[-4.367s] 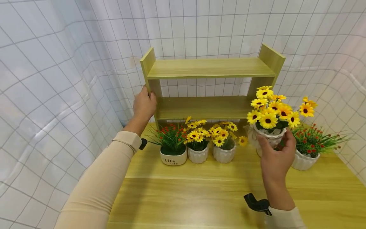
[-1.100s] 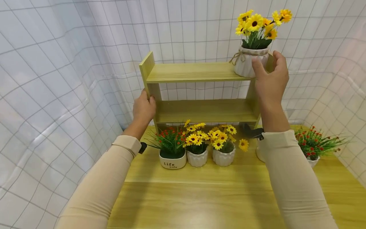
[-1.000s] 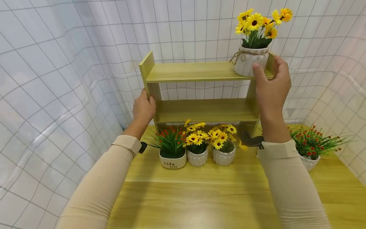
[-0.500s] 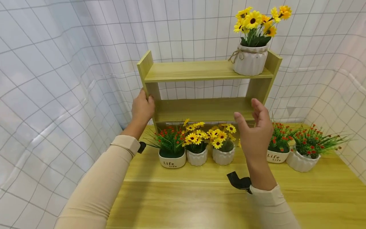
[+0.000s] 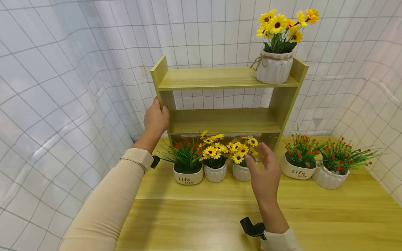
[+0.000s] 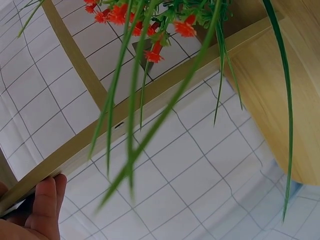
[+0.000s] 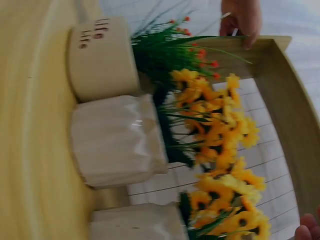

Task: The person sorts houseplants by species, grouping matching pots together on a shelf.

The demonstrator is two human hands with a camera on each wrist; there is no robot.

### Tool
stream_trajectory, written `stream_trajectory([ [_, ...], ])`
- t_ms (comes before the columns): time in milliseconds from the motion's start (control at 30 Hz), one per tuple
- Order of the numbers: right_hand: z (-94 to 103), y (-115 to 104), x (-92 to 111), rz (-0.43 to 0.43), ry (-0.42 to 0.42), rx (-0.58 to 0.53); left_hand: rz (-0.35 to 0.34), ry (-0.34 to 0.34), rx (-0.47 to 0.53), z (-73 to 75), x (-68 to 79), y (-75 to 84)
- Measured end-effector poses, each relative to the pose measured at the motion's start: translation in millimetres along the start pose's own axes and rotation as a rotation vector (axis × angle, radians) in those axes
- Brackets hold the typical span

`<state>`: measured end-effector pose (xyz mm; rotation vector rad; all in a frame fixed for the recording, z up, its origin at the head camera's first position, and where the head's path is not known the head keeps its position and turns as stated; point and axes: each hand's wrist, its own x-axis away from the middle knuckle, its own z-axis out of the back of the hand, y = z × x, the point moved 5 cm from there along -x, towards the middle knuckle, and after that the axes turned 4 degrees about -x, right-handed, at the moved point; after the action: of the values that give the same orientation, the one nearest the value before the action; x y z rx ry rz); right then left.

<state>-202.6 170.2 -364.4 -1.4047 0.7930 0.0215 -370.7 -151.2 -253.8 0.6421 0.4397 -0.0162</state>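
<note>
My left hand (image 5: 156, 118) grips the left side panel of a wooden two-tier shelf (image 5: 207, 77); in the left wrist view its fingers (image 6: 45, 202) curl round the panel's edge. On the top tier, at the right end, stands a white fluted pot of yellow flowers (image 5: 274, 68) tied with twine. My right hand (image 5: 266, 177) holds nothing, thumb and fingers spread apart. It is beside another white pot of yellow flowers (image 5: 241, 172) on the table and covers part of it in the head view. A similar flowerpot (image 5: 215, 172) stands just left of that one.
A cream "Life" pot (image 5: 188, 176) with red flowers stands at the left end of the row on the wooden table (image 5: 188, 219). To the right are another "Life" pot (image 5: 298, 170) and a white fluted pot (image 5: 331, 178) with red flowers. A gridded curtain (image 5: 207, 31) surrounds the table.
My right hand carried the yellow-flower pot up to the top tier, let go of it, then came down and left to the potted flowers in front. The left hand has kept its grip.
</note>
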Motion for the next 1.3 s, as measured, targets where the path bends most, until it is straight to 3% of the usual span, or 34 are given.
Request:
stream_trajectory([
  [300, -4.9, 23, 25, -0.013, -0.059, 0.050, -0.007, 0.006, 0.003, -0.6, 0.3, 0.5],
  [567, -4.8, 47, 28, -0.059, -0.085, 0.101, -0.008, 0.015, 0.002, 0.3, 0.8, 0.1],
  [1033, 8.1, 88, 31, -0.240, 0.018, 0.160, -0.021, 0.015, -0.002, 0.1, 0.0, 2.4],
  [1300, 7.5, 109, 29, -0.393, -0.074, 0.155, -0.007, 0.009, -0.002, -1.1, -0.3, 0.7],
])
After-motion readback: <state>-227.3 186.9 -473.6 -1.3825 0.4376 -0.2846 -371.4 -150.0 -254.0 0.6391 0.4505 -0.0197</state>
